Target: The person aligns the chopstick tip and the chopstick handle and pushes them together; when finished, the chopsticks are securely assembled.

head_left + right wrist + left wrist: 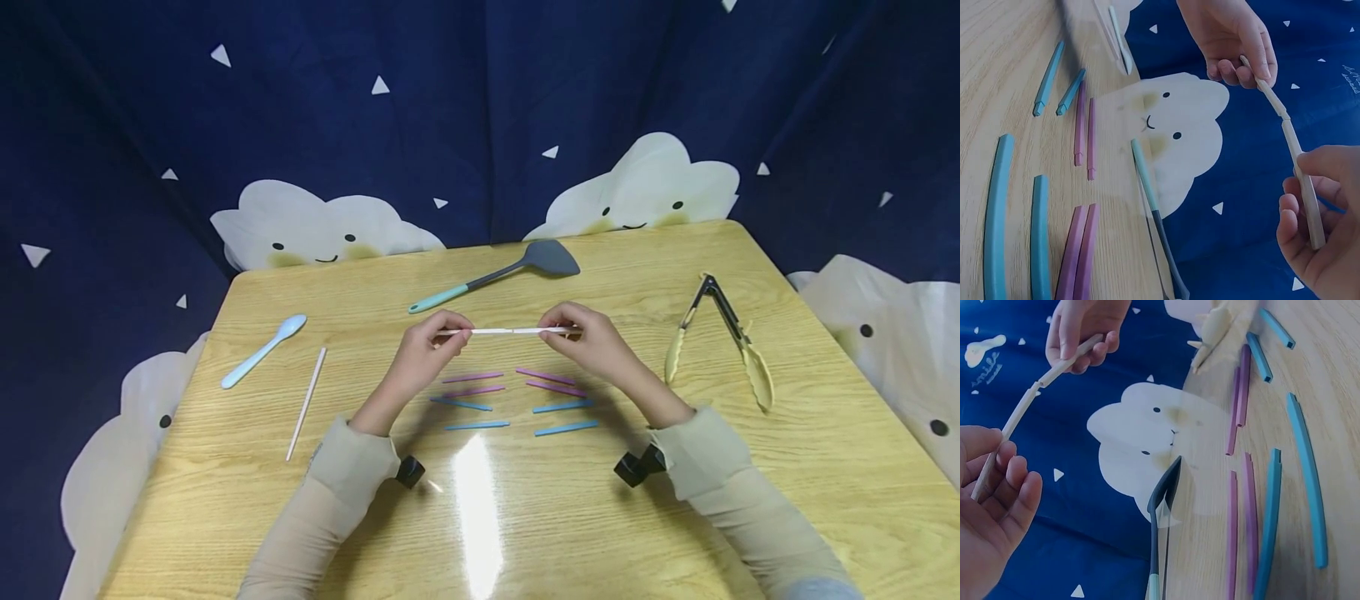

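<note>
In the head view my left hand (430, 354) and right hand (588, 340) are raised over the middle of the table. Each pinches one end of a thin white stick (491, 331), slender like a chopstick. It is split in the middle, where the two pieces (1020, 412) meet at stepped ends, slightly bent out of line. Thumb and fingers grip the right-hand piece (1294, 140) in the right wrist view. Below the hands lie several short pink sticks (474, 390) and blue sticks (566, 428), in a left and a right group.
At the back lies a spatula (551, 257) with a mint handle. Tongs (723, 312) lie spread at the right. A light blue spoon (262, 352) and a longer whitish stick (306, 404) lie at the left. A dark blue curtain (465, 100) hangs behind the table (600, 517).
</note>
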The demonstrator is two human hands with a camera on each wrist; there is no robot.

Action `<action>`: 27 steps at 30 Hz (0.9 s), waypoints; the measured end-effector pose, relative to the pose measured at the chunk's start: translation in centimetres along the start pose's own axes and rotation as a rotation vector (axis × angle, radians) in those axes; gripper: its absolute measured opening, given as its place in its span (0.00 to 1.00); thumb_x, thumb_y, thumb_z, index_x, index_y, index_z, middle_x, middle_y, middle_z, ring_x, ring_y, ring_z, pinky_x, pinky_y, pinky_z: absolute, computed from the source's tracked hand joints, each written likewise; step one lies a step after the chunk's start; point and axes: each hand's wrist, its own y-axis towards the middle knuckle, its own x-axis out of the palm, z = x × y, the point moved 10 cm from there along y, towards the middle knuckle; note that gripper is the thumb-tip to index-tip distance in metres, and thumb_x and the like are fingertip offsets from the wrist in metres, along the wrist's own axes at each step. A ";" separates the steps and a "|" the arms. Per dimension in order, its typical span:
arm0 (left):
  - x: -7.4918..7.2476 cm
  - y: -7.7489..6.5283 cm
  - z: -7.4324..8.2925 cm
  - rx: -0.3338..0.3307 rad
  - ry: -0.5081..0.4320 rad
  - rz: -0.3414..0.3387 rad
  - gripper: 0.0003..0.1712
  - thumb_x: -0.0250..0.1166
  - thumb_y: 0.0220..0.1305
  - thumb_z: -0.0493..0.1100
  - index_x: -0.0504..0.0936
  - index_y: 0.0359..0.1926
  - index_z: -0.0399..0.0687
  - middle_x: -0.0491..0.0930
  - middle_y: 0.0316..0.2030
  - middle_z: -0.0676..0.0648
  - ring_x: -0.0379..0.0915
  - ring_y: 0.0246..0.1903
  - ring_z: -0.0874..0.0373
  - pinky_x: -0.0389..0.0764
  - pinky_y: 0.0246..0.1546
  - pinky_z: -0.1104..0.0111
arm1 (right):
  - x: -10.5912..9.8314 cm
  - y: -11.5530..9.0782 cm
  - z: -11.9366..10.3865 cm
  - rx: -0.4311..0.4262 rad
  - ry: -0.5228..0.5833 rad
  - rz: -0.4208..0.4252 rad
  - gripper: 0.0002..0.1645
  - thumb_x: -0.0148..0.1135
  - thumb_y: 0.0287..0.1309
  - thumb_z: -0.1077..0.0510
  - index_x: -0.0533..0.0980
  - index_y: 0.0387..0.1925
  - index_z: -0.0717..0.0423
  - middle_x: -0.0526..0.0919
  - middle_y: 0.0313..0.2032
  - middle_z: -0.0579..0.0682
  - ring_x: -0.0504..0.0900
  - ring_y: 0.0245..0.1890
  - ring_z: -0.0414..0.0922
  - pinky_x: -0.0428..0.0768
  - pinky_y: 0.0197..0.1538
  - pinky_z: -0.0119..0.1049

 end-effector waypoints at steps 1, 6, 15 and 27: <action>0.0 0.0 0.1 0.003 -0.002 0.001 0.07 0.57 0.62 0.39 0.78 0.39 0.41 0.79 0.33 0.43 0.75 0.30 0.53 0.77 0.31 0.67 | 0.0 0.0 -0.1 0.000 0.000 -0.001 0.04 0.60 0.54 0.62 0.76 0.33 0.60 0.78 0.35 0.52 0.75 0.36 0.45 0.77 0.40 0.39; 0.0 0.0 0.1 -0.002 -0.008 -0.007 0.08 0.56 0.62 0.40 0.77 0.39 0.42 0.79 0.33 0.43 0.76 0.30 0.57 0.77 0.31 0.67 | 0.0 0.0 0.1 0.016 0.012 -0.009 0.05 0.59 0.55 0.62 0.76 0.34 0.60 0.78 0.36 0.52 0.75 0.37 0.45 0.76 0.41 0.39; 0.1 0.0 0.1 -0.001 -0.020 -0.016 0.08 0.56 0.62 0.40 0.77 0.40 0.42 0.78 0.31 0.46 0.75 0.29 0.51 0.77 0.29 0.68 | 0.0 -0.1 0.1 0.034 0.046 -0.017 0.07 0.59 0.55 0.60 0.76 0.35 0.60 0.79 0.38 0.53 0.76 0.41 0.46 0.76 0.42 0.40; 0.0 -0.3 1.8 0.155 0.115 0.013 0.07 0.59 0.59 0.36 0.80 0.38 0.40 0.80 0.34 0.45 0.76 0.31 0.56 0.77 0.33 0.69 | 0.2 0.0 -0.1 0.024 0.022 -0.020 0.06 0.60 0.55 0.60 0.76 0.34 0.59 0.78 0.37 0.52 0.76 0.38 0.45 0.76 0.41 0.39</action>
